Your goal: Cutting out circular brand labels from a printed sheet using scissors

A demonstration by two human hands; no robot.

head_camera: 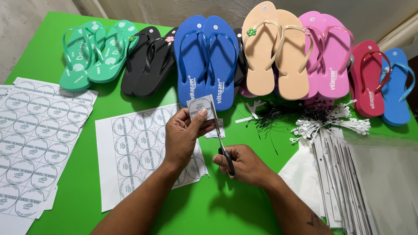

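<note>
Paper label: a small piece of white paper with a printed round mark (201,107), pinched at its lower edge between thumb and fingers of the left hand and raised off the counter, so that its right edge meets the blades.
Left hand (183,135): fingers (201,116) closed narrowly on the label, thumb on top, holding it upright and taut where the cut runs; the grip keeps clear of the blades just to the right.
Scissors: slim pair with dark handles (220,137), blades pointing up and away along the label's right side, slightly parted.
Right hand (246,164): fingers curled shut through the handles, low and near the person, so the blades reach up to the paper.
Label sheet: white sheet of printed circles (130,150) lying flat under and left of the left-hand fingers, its upper right corner already cut away; it seems to be the source of the held piece.
Further sheets: more printed sheets (37,139) stacked well left of the fingers.
Tag fasteners: black and white plastic tag pins (313,119), right of the right-hand fingers, above clear bags (370,182).
Flip-flops: pairs in a row beyond the fingers, with blue ones (207,56) directly above the label.
Counter: bright green (226,209), carrying everything.
</note>
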